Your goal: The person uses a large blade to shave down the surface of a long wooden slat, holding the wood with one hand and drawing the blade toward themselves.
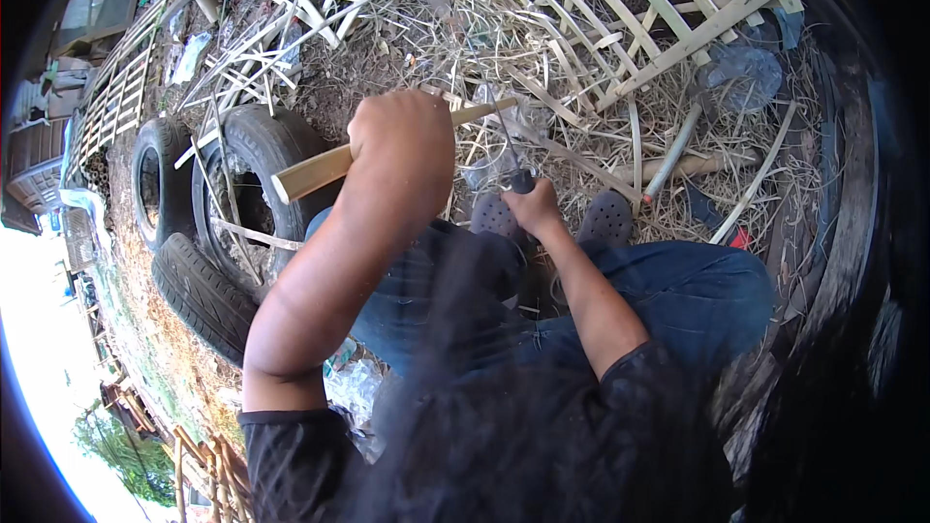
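My left hand (402, 126) is closed around a split bamboo strip (315, 172). The strip's wide end juts out to the left, past my forearm, and its thinner end points to the right. In my right hand (535, 207) is a knife (522, 180), gripped by its dark handle. Its narrow blade points away from me and crosses the strip near the thin end; whether it touches or cuts in, I cannot tell. Both hands are above the ground, in front of my grey clogs (607, 217).
Old tyres (257, 140) lie at my left. Bamboo lattice panels (678, 44) are at the far right and far left. Bamboo shavings (581, 150) litter the ground, with a bamboo pole (675, 150) and a clear plastic bag (746, 77) at the right. Weathered boards (843, 203) line the right side.
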`<control>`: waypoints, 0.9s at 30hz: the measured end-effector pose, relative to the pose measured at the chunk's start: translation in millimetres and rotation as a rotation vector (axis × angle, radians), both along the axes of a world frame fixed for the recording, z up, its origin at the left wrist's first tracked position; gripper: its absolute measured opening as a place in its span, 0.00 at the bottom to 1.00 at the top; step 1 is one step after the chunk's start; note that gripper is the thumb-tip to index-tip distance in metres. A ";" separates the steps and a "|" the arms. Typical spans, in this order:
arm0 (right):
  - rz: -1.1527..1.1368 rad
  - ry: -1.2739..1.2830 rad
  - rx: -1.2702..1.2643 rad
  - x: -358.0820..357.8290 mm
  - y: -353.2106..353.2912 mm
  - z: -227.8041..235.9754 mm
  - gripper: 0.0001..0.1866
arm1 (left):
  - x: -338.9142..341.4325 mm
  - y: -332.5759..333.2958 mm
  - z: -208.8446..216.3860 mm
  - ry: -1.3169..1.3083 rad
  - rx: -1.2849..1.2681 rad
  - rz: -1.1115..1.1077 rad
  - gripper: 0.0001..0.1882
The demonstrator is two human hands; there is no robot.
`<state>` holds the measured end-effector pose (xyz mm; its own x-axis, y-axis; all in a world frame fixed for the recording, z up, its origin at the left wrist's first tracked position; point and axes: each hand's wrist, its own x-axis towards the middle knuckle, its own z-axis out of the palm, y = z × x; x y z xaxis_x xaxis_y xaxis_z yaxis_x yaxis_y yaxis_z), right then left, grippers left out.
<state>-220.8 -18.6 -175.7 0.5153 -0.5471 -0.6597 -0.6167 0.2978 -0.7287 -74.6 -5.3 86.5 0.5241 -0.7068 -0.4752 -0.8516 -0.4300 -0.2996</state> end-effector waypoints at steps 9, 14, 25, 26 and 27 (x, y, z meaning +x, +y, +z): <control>-0.041 -0.012 -0.004 -4.9 2.4 -17.6 0.12 | -1.8 1.5 -1.4 0.009 -0.015 0.028 0.08; 0.045 -0.132 -0.120 5.3 8.6 36.0 0.12 | 3.3 13.3 -5.9 -0.001 -0.062 0.064 0.09; 0.058 -0.213 -0.184 12.0 6.1 41.4 0.12 | 1.5 18.2 -3.5 0.007 -0.094 0.134 0.08; 0.058 -0.203 -0.182 12.6 7.1 38.1 0.12 | 1.2 16.9 -3.3 0.018 -0.092 0.134 0.08; 0.070 -0.192 -0.196 12.3 9.3 34.0 0.12 | 1.4 16.5 -3.8 0.015 -0.093 0.140 0.08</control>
